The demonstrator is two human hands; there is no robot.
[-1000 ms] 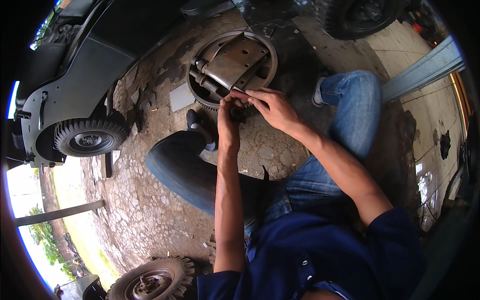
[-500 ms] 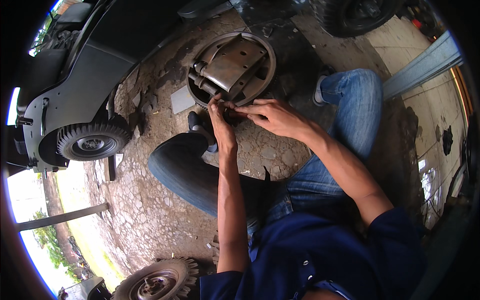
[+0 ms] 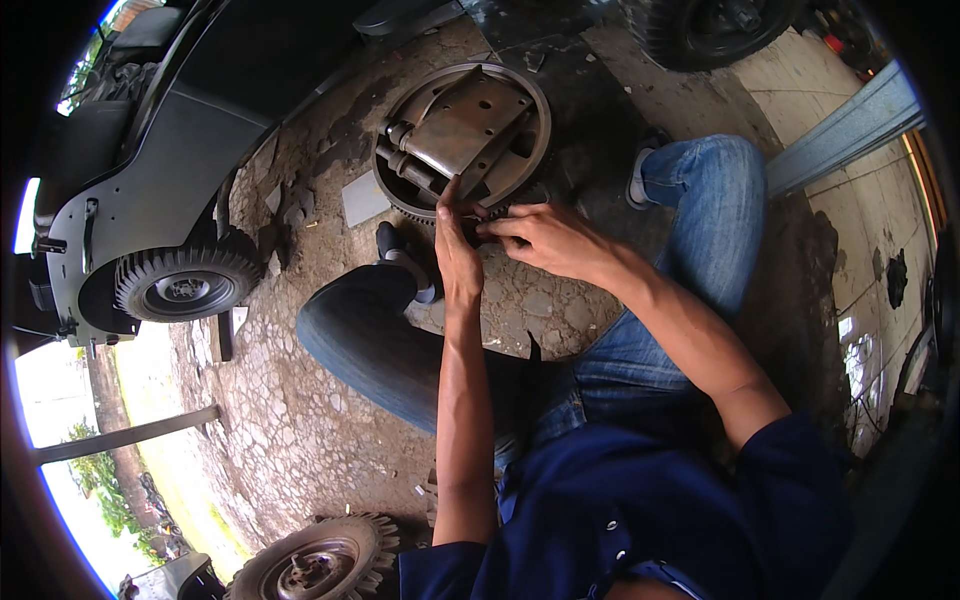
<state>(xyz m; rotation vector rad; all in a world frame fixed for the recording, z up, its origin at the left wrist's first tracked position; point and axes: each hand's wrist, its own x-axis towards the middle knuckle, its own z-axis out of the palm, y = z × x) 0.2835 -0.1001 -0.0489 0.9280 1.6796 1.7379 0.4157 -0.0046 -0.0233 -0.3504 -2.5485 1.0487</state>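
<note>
My left hand [image 3: 459, 250] and my right hand [image 3: 545, 238] meet in front of me, at the near edge of a round metal wheel-like part with a toothed rim [image 3: 543, 105]. The left index finger is stretched out toward the part, while the other left fingers curl inward. My right fingers are bent and pinched close against the left ones. Whatever lies between them is small, dark and mostly hidden. On the round part rests a brown metal plate [image 3: 465, 125] with holes and a hinge-like tube [image 3: 408, 165] along its left side.
My bent legs in jeans [image 3: 715, 190] frame the stony floor [image 3: 290, 420]. A dark vehicle with a treaded tyre [image 3: 185, 280] stands at left. A loose wheel [image 3: 305, 565] lies at lower left, another tyre [image 3: 710, 30] at the top. A grey metal post [image 3: 850, 135] rises at right.
My left hand has shifted slightly right and turned, its index finger now extended farther. My right fingers have curled in more. The round part and plate stay in place.
</note>
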